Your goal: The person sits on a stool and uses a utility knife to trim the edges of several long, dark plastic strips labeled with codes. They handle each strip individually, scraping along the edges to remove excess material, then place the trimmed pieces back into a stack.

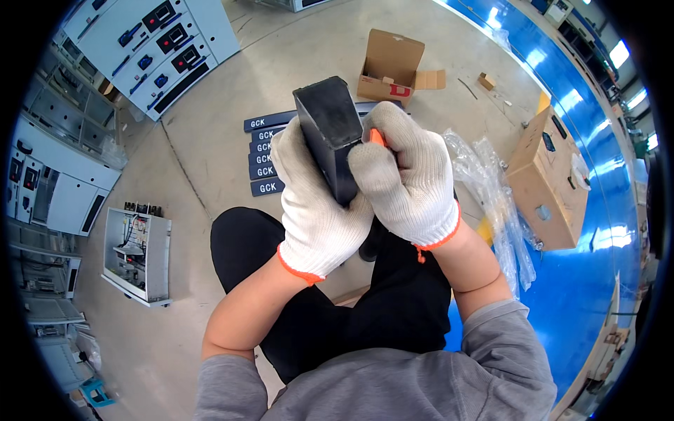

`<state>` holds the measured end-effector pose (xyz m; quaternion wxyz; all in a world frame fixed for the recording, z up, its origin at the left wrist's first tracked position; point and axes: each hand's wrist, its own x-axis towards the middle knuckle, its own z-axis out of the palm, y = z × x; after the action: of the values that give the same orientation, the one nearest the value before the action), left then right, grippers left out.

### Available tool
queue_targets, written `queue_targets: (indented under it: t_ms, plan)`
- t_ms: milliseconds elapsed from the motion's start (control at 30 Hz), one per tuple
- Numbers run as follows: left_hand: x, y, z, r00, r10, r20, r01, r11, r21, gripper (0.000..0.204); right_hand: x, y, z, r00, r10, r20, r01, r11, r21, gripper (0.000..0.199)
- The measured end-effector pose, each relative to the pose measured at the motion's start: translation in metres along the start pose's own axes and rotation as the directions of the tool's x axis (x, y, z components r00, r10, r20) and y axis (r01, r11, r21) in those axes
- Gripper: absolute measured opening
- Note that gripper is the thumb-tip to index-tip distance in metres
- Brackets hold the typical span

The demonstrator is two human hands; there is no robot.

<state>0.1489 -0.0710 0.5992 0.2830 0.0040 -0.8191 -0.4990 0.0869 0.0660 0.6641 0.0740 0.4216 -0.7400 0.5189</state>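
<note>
My left hand (309, 186), in a white knit glove with an orange cuff, is wrapped round a long black block-shaped piece (328, 116). The piece is tilted up in front of me, and its broad end is uppermost. Against its right side, my gloved right hand (407, 172) is closed in a pinch round a small orange object (378, 137). Only a bit of that orange object shows between thumb and fingers, so its kind cannot be told. Beyond my hands, several dark lettered strips (267, 187) lie in a row on the floor, partly hidden by the left glove.
An opened cardboard box (393, 63) stands on the floor ahead. Clear plastic wrap (495, 203) and a wooden crate (547, 179) are at right, beside the blue floor. At left are an open metal drawer unit (140, 252) with wiring and grey cabinets (158, 49).
</note>
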Motion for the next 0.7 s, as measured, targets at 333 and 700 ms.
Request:
queue_targets:
  t_ms: [333,700]
  plan:
    - [-0.001,-0.010,0.007,0.994,0.086,-0.062,-0.087,0.996,-0.002,0.091,-0.002,0.014,0.016,0.995,-0.020,-0.093,0.033,0.990,0.138,0.042]
    - [0.011,-0.002,-0.016,0.998,-0.058,-0.025,0.038,0.867,-0.497,0.065,0.001,0.017,0.011,0.972,0.102,-0.210,-0.080,0.990,0.114,0.038]
